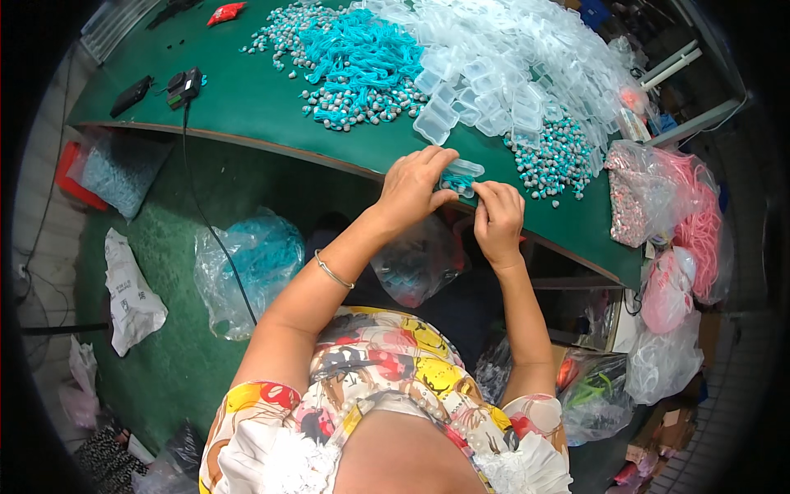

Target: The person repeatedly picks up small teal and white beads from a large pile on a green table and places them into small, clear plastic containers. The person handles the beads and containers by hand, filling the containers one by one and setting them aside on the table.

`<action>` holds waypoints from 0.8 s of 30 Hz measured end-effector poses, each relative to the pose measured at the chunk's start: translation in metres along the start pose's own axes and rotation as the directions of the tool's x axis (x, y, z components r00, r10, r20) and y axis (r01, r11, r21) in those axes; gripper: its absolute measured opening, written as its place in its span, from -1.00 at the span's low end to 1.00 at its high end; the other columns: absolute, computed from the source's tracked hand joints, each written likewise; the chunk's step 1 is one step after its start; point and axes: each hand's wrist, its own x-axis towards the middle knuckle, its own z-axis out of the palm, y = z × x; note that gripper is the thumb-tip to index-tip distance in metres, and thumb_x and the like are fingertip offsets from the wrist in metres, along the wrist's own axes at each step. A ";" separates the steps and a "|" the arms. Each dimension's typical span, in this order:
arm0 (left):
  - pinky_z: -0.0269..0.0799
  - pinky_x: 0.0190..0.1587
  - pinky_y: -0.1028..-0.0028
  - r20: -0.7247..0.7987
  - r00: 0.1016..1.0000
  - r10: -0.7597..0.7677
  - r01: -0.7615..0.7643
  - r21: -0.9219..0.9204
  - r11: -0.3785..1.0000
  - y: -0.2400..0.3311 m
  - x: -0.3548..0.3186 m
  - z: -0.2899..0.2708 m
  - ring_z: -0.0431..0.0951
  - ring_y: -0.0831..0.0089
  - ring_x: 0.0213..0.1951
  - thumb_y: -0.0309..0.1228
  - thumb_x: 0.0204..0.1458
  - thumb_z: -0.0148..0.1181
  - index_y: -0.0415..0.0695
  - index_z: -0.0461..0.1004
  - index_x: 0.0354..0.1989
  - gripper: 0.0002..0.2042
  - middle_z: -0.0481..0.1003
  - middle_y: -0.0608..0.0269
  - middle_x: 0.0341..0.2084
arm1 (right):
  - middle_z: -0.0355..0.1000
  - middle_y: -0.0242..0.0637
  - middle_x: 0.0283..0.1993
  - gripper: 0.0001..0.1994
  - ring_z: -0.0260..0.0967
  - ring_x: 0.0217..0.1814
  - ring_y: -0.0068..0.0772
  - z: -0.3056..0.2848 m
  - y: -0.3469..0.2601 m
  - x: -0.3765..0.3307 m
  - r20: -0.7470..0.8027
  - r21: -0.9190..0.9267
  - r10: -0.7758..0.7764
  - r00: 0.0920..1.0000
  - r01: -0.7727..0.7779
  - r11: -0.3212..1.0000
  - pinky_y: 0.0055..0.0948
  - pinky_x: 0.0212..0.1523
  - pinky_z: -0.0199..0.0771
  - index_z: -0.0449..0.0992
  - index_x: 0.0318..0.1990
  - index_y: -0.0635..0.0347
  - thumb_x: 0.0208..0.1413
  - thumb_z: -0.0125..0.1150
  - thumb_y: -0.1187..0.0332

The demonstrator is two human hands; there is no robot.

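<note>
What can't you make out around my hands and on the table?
All in the head view:
Small clear box: left end hidden by the left hand.
Right hand: palm hidden by the hand itself.
Clear box pile: cut off by the top edge.
Teal and grey pieces: too small to show fine detail.

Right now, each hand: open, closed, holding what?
Left hand: closed on a clear plastic box with blue cord inside.
Right hand: pinched closed at the box's right end; whether it grips box or cord can't be told.
</note>
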 end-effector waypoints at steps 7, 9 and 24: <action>0.42 -0.09 0.20 -0.046 0.998 0.041 -0.041 -0.003 0.999 -0.002 -0.002 0.001 0.52 0.11 -0.11 -0.38 -0.24 0.49 -0.11 0.42 0.04 -0.42 0.51 0.16 -0.11 | 0.46 -0.13 0.01 -0.55 0.37 0.06 -0.05 -0.008 0.004 0.011 -0.013 0.141 0.090 0.996 -0.087 0.986 -0.14 0.11 0.31 0.50 0.07 0.16 -0.07 0.27 0.54; 0.42 -0.10 0.20 -0.052 0.998 0.047 -0.047 0.006 0.999 -0.002 -0.003 0.001 0.52 0.11 -0.12 -0.38 -0.23 0.48 -0.12 0.43 0.02 -0.44 0.51 0.16 -0.12 | 0.43 -0.07 0.08 -0.47 0.34 0.13 0.02 -0.012 0.003 0.019 0.091 0.209 0.076 0.993 -0.093 0.973 -0.12 0.18 0.30 0.43 0.15 0.19 -0.07 0.33 0.49; 0.48 -0.21 0.18 -0.001 0.985 0.172 -0.172 -0.046 0.984 -0.006 0.002 -0.001 0.55 0.03 -0.23 -0.39 -0.05 0.38 -0.21 0.49 -0.16 -0.70 0.50 0.08 -0.22 | 0.47 -0.05 -0.07 -0.67 0.43 0.00 0.06 0.001 0.018 0.017 0.095 0.260 -0.048 0.994 0.022 0.965 -0.16 -0.01 0.46 0.48 -0.06 0.27 -0.02 0.33 0.51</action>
